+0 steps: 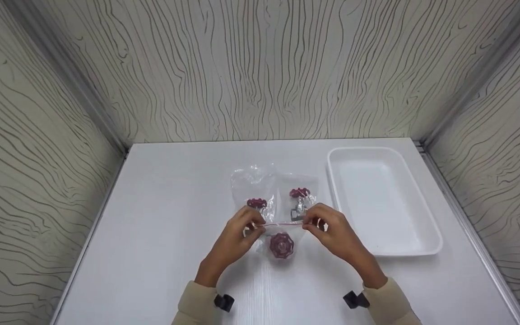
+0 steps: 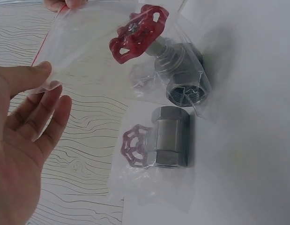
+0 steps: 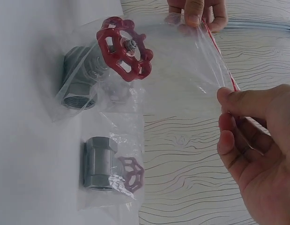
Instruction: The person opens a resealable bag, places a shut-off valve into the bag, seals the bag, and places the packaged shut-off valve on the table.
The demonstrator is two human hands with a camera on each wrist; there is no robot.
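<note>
Between both hands stretches a clear zip bag (image 1: 266, 234) with a red strip along its top edge. My left hand (image 1: 237, 234) pinches one end of that edge between thumb and fingers. At the other end, my right hand (image 1: 334, 232) pinches it the same way. Inside the bag is a grey metal valve (image 2: 177, 65) with a red handwheel (image 3: 126, 49), its threaded opening visible in both wrist views. Whether the zip is sealed, I cannot tell. Just beyond the hands lie two more bagged valves, with red handwheels at left (image 1: 257, 203) and right (image 1: 299, 192).
A white rectangular tray (image 1: 377, 248) stands to the right, close to my right hand. Everything sits on a white table (image 1: 151, 225). Wood-patterned panels (image 1: 260, 67) rise behind the table and on both sides.
</note>
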